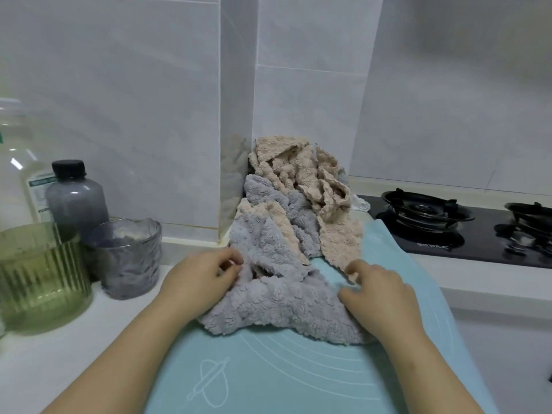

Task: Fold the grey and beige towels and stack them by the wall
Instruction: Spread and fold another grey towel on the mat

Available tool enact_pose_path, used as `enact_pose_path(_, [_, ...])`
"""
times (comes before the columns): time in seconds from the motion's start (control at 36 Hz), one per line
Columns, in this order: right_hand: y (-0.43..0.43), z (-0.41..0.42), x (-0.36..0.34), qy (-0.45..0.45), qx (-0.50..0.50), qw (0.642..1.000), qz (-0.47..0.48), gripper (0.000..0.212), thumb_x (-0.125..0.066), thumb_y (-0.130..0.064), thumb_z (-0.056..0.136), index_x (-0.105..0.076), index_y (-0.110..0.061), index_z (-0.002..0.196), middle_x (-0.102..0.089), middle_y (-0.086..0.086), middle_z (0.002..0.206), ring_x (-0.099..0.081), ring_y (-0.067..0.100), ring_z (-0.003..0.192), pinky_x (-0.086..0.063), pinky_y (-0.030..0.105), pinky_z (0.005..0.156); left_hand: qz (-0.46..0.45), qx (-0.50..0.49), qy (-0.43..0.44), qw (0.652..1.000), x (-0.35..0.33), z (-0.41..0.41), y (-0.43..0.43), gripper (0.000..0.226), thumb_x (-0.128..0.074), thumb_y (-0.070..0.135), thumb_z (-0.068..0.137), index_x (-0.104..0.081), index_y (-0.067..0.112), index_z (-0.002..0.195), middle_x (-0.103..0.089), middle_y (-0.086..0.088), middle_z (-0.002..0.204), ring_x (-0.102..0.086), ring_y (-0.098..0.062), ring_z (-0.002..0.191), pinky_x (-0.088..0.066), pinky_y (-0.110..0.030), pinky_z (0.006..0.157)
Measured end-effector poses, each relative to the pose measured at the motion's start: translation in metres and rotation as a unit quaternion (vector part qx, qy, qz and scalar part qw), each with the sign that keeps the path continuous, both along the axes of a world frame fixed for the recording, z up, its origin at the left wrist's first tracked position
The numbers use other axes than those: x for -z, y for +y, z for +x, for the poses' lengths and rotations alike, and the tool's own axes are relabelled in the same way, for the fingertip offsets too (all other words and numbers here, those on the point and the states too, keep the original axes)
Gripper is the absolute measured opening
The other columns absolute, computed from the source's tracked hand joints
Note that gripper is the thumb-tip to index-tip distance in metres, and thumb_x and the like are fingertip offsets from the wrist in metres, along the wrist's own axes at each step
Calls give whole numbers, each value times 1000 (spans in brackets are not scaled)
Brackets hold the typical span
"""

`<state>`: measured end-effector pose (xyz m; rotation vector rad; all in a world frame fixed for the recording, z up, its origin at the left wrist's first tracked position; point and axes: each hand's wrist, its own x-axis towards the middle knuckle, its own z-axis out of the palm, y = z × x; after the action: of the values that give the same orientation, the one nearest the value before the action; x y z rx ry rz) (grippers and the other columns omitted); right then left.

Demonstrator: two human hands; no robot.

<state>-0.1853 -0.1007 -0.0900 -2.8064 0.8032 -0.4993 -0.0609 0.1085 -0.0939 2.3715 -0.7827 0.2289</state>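
Blue mat [268, 369] | grey towel [280, 300] crumpled, both hands' fingers pinching it | beige towel [301, 171] heaped

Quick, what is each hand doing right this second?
Left hand: fingers pinched shut on the grey towel.
Right hand: fingers curled, resting on the same towel; a grip cannot be told.

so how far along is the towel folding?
Done: nothing; no folded stack by the wall. In hand: left hand and right hand rest on the crumpled grey towel on the blue mat. Left: fold it and the heaped beige towels, then stack.
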Motion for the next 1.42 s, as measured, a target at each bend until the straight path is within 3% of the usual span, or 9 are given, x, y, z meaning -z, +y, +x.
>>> enact_pose_path(0.08, [12,6,0,-42,-94,995,-16,50,-47,-37,89,-35,-39,137,-38,-11,142,-32,16,129,-26,31,99,110,-38,-69,991,10,-1,-7,19,-51,40,89,-57,37,106,-61,13,110,-55,-13,102,-45,-27,76])
enact_pose_path(0.19, [27,18,11,0,-150,987,-57,59,-39,-55,91,-18,-43,144,-19,-10,153,-20,17,137,-18,35,108,87,-42,-29,995,16,-2,-13,27,-54,39,88,-58,36,115,-65,8,112,-58,-16,105,-49,-28,80])
enact_pose_path(0.39, [33,23,14,-14,-158,986,-58,38,-38,-34,95,-44,-37,132,-54,-6,122,-41,20,116,-29,31,93,26,-12,-5,1000,16,-4,-14,14,-58,28,89,-60,34,101,-60,12,94,-54,-12,82,-43,-25,76])
enact_pose_path(0.58, [23,19,11,-192,-52,976,-83,9,-58,-22,85,-61,-14,83,-40,0,76,-41,26,75,-24,31,67,-29,-21,-5,999,6,0,-6,28,-72,17,74,-52,37,71,-59,15,66,-50,4,62,-33,-6,55])
enact_pose_path(0.83, [-15,26,-11,-96,94,990,37,5,-42,-19,90,-45,-15,89,-57,10,106,-50,31,90,-34,36,74,-45,5,23,999,6,0,-11,15,-67,36,81,-59,27,72,-55,6,46,-51,-2,47,-37,-24,52])
enact_pose_path(0.97, [-14,23,4,-88,74,991,71,55,-43,-21,91,-25,-25,143,-48,9,129,-50,31,112,-39,38,86,72,-42,-94,992,10,-3,-17,13,-45,36,95,-57,32,98,-61,7,79,-56,-15,82,-34,-27,60])
enact_pose_path(1.17, [-20,25,12,-72,31,992,103,29,-41,-24,93,-61,-21,114,-63,7,113,-50,31,106,-44,36,86,76,10,-66,995,20,8,-27,46,-51,29,92,-39,29,136,-42,9,136,-46,-13,120,-44,-29,91])
enact_pose_path(1.33, [-20,25,13,-39,-4,990,133,55,-49,-31,89,-31,-32,141,-52,-6,136,-47,28,119,-40,35,93,151,43,35,987,10,13,-30,63,-52,27,90,-20,31,144,-49,-2,136,-51,-23,116,-45,-32,92])
enact_pose_path(1.42, [-21,28,12,21,1,992,125,51,-49,-41,87,-35,-37,136,-59,-5,126,-50,27,115,-39,34,89,191,70,58,977,-2,20,-36,74,-55,22,87,-13,30,147,-50,-5,132,-52,-22,114,-44,-29,93])
